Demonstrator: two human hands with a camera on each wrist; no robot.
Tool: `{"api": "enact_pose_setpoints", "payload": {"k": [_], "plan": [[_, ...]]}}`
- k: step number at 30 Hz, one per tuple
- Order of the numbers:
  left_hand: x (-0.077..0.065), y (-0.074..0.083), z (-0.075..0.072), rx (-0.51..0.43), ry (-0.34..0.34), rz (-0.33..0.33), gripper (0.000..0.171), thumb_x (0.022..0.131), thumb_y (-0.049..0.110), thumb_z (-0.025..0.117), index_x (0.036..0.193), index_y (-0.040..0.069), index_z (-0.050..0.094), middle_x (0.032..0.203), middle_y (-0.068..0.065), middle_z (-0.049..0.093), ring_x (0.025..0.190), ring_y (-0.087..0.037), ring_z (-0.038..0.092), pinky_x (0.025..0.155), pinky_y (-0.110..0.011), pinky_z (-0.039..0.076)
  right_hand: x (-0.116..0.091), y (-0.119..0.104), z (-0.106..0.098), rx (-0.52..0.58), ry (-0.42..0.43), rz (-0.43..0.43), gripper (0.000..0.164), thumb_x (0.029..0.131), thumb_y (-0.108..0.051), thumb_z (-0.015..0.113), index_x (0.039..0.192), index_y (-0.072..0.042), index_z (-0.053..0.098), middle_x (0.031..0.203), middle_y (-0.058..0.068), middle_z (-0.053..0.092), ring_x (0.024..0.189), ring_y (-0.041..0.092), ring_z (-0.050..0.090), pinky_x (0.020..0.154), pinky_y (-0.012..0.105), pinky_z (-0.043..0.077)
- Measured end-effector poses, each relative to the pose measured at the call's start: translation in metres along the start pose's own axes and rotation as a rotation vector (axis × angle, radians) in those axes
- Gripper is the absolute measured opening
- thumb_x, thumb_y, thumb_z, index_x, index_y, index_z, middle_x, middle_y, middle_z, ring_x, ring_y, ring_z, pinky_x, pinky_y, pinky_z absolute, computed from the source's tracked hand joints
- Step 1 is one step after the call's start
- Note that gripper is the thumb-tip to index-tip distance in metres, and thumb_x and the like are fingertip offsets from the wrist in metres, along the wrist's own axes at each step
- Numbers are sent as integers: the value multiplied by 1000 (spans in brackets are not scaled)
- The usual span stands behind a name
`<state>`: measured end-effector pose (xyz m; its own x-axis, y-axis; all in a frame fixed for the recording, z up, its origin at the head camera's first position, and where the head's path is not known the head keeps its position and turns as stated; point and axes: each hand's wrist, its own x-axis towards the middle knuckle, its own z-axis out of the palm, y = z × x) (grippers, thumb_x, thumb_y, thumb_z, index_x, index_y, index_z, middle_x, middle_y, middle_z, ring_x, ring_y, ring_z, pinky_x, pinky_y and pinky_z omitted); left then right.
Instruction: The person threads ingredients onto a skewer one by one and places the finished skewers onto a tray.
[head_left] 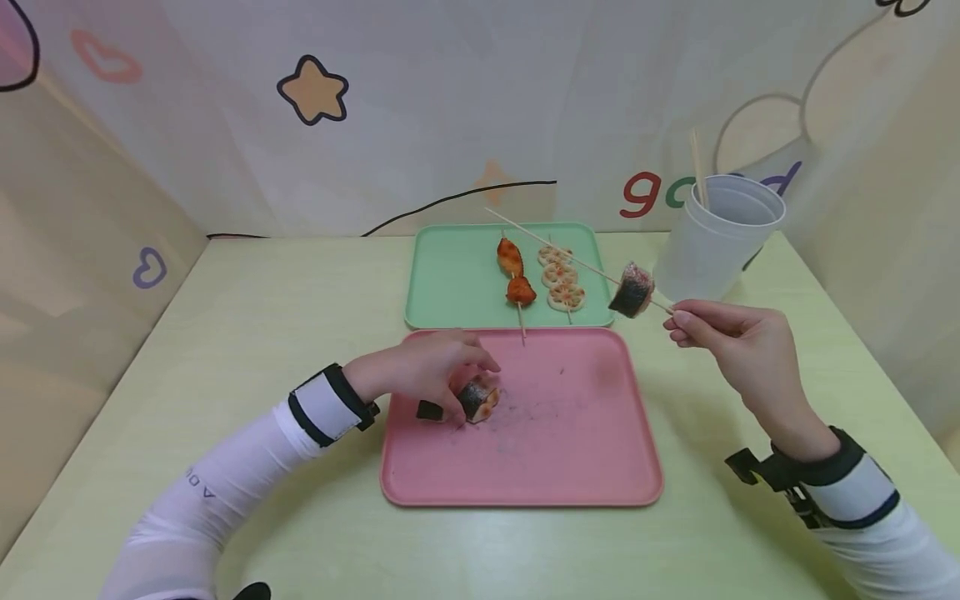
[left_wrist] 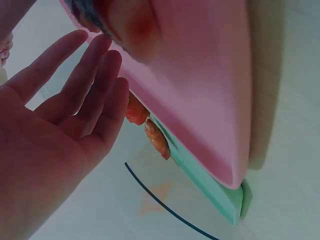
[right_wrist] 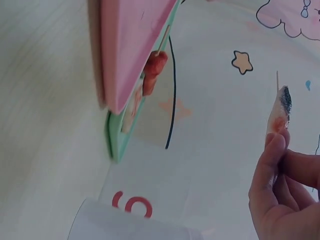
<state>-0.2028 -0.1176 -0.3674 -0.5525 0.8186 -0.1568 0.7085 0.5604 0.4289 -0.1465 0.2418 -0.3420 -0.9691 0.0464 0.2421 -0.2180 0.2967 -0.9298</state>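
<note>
My right hand (head_left: 738,350) pinches the lower end of a thin wooden skewer (head_left: 551,243), raised to the right of the trays and slanting up to the left. Threaded on it near my fingers is one dark-skinned fish piece (head_left: 633,292). Over the left part of the pink tray (head_left: 570,471), my left hand (head_left: 427,371) reaches down around a second fish piece (head_left: 478,400). The thumb lies against that piece, while the left wrist view shows the fingers (left_wrist: 100,75) fairly straight. Another dark piece (head_left: 430,411) lies partly hidden beneath this hand.
Behind the pink tray, a green tray (head_left: 450,275) bears a skewer of reddish-brown meat pieces (head_left: 521,290) and a skewer of lotus root slices (head_left: 566,296). At the back right stands a white cup (head_left: 712,250) with wooden sticks (head_left: 699,167). A printed curtain (head_left: 420,108) hangs behind the table.
</note>
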Motion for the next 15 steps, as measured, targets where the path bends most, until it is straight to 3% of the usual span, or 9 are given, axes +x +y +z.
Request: {"api": "enact_pose_setpoints", "payload": {"k": [8,15], "plan": [[-1,4,9,47,-14,11,51,69,20,85,116,10,67,107,-3,59,99,-15,55,80,-25,49,-2,5,-21,104,44,16,28,84,-7,70,106,9,66,81,-6,74,70,7,71,68,18,55],[-2,6,14,82,11,35,44,73,15,82,114,9,68,107,-3,59,98,-13,55,81,-23,49,-2,5,-24,195,49,41,26,84,-6,70,106,7,68,82,-3,75,72,9,71,68,19,55]]}}
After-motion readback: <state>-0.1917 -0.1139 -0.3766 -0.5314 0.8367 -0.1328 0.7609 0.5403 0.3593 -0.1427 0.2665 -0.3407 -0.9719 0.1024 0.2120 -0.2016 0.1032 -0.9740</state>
